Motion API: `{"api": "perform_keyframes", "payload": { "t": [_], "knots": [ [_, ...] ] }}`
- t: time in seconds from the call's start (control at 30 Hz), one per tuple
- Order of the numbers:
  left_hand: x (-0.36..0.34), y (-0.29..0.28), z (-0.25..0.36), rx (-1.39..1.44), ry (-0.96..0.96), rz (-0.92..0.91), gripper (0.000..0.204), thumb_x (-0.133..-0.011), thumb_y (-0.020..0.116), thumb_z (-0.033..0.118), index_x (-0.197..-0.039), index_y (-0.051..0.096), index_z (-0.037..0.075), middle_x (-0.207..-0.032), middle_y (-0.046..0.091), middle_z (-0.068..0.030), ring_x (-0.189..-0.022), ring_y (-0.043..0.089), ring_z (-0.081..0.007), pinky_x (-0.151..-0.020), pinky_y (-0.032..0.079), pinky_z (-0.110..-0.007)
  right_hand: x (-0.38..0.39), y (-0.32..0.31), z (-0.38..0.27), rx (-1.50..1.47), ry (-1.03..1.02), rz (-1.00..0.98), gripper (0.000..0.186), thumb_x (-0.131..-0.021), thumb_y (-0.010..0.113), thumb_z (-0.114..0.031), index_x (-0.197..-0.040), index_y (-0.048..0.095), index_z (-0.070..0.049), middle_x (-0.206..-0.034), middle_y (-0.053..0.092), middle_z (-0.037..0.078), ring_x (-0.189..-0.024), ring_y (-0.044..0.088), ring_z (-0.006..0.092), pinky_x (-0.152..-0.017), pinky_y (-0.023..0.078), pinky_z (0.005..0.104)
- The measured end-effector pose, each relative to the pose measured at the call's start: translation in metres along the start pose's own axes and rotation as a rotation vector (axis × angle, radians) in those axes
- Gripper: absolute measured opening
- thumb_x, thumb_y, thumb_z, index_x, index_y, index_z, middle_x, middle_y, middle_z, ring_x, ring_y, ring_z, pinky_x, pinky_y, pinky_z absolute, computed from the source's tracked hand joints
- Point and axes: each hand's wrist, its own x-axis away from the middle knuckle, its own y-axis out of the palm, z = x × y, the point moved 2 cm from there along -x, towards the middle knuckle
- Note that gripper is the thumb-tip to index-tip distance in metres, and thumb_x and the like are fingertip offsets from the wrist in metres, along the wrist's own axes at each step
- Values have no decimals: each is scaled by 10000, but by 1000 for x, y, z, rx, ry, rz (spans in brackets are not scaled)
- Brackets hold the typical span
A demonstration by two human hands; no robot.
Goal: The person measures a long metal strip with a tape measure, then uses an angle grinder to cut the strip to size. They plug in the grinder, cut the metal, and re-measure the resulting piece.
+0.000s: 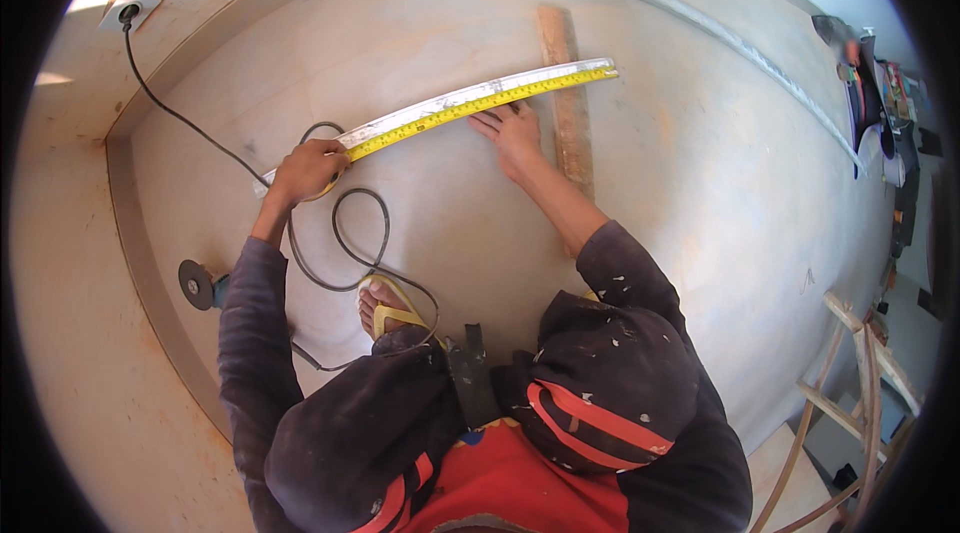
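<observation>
A long whitish metal strip [400,120] lies across the floor, its right part over a wooden board [572,138]. Along its near edge runs the pulled-out yellow blade of a tape measure [445,116], reaching almost to the strip's right end. My left hand [308,171] is closed around the tape measure's case at the strip's left part; the palm hides most of the case. Near the middle, my right hand [516,138] has its fingers stretched out against the lower edge of the blade, gripping nothing that I can see.
An angle grinder [203,285] with a dark disc lies by the left wall. Its black cord [385,223] loops near my foot; a cord runs to a wall socket [131,7]. A grey metal bar [735,41] lies far right. Wooden pieces [868,363] and clutter stand at the right edge.
</observation>
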Motion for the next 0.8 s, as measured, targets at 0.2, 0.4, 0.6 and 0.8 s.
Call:
{"api": "perform_keyframes", "payload": {
  "t": [0.2, 0.4, 0.6, 0.8],
  "knots": [
    [-20, 14, 3, -55, 20, -67, 367, -754, 558, 375, -989, 707, 135, -969, 689, -132, -919, 644, -310, -793, 497, -411, 15, -5, -23, 79, -54, 186, 370, -966, 423, -4, -1320, 353, 76, -1261, 495, 215, -1081, 586, 346, -935, 534, 476],
    [2, -6, -31, -9, -90, -57, 379, -784, 564, 364, -987, 687, 68, -848, 672, -124, -807, 633, -247, -752, 482, -360, 7, -13, -35, 59, -70, 241, 357, -960, 399, 27, -1309, 353, 85, -1242, 503, 237, -1106, 577, 371, -954, 524, 496],
    [28, -18, -93, 14, -89, -18, 357, -828, 565, 370, -1003, 675, 78, -819, 652, -105, -772, 616, -237, -720, 476, -362, 7, -34, -41, 121, -61, 90, 450, -954, 450, 6, -1354, 272, 106, -1218, 509, 222, -1103, 578, 348, -961, 527, 448],
    [48, -18, -69, 69, -115, 66, 350, -853, 578, 357, -1072, 662, 98, -918, 662, -126, -841, 625, -249, -761, 481, -365, 13, -36, -67, 139, -172, 126, 367, -967, 459, -41, -1286, 381, 123, -1206, 531, 226, -1082, 597, 330, -959, 527, 431]
  ]
}}
